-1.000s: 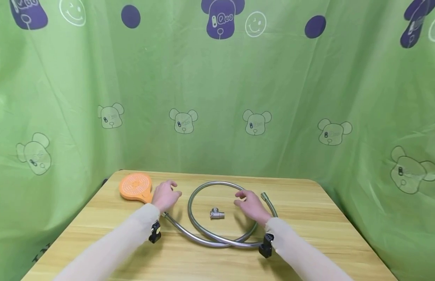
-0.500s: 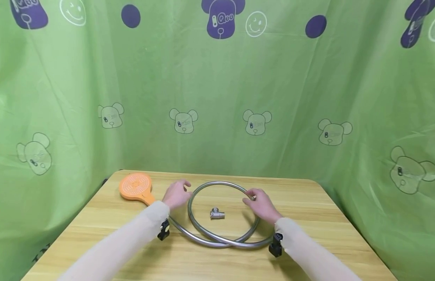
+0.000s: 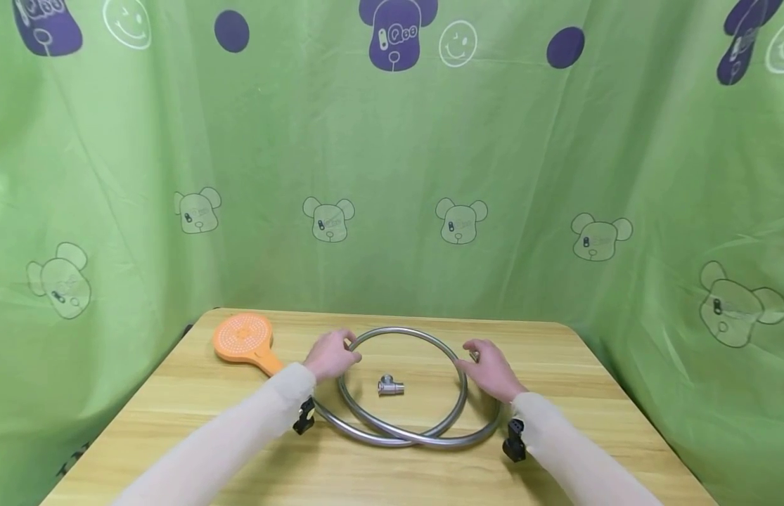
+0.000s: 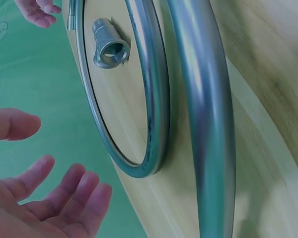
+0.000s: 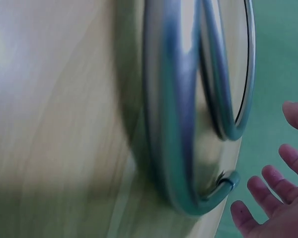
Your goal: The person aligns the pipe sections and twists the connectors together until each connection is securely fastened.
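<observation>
A shiny metal shower hose (image 3: 419, 437) lies coiled in a loop on the wooden table. Inside the loop sits a small chrome tee fitting (image 3: 390, 386), its threaded mouth facing the camera in the left wrist view. My left hand (image 3: 333, 355) hovers at the loop's left side, fingers apart and loosely bent, holding nothing. At the right side, my right hand (image 3: 489, 367) is near the hose's free end (image 5: 226, 181), its fingers spread in the right wrist view with nothing between them. Partly behind my left wrist is the handle of an orange shower head (image 3: 242, 336).
The wooden table (image 3: 537, 344) has rounded far corners. A green curtain (image 3: 392, 154) printed with bear faces hangs behind and along both sides. Each wrist carries a small black camera, as at the right cuff (image 3: 514, 441).
Both hands have shifted to the right, the left from beside the shower head handle to the loop's left side, the right toward the hose's free end. The hose, fitting and shower head stay put.
</observation>
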{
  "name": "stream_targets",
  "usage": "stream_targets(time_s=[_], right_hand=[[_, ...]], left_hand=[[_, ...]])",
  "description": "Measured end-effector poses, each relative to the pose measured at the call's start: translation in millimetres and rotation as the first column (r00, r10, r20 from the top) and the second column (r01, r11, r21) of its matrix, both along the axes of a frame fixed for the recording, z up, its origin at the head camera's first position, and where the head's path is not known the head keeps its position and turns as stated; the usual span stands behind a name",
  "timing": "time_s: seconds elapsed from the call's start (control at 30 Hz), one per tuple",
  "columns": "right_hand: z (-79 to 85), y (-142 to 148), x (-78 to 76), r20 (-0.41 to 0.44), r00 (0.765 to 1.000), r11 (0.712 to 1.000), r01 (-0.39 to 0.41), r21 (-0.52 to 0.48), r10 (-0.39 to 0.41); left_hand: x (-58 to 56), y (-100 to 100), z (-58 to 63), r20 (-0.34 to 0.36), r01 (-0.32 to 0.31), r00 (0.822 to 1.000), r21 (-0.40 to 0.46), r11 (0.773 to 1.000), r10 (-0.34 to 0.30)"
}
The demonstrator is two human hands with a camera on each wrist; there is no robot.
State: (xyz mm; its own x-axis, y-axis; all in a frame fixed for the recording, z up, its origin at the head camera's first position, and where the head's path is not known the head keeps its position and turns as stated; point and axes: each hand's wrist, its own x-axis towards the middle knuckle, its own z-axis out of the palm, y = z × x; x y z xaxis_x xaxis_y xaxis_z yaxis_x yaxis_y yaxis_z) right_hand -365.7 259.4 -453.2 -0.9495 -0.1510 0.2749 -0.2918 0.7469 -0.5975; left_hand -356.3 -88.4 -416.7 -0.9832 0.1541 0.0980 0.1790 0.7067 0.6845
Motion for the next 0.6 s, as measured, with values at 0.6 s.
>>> stream_targets(time_s=[0.6], right_hand=[[-8.7,28.6,0.0,0.068,0.996,0.995,0.054,0.085,-0.060]], left_hand=[[3.3,12.5,-4.8,0.020,0.079,0.997,-0.041,0.996,-0.078]])
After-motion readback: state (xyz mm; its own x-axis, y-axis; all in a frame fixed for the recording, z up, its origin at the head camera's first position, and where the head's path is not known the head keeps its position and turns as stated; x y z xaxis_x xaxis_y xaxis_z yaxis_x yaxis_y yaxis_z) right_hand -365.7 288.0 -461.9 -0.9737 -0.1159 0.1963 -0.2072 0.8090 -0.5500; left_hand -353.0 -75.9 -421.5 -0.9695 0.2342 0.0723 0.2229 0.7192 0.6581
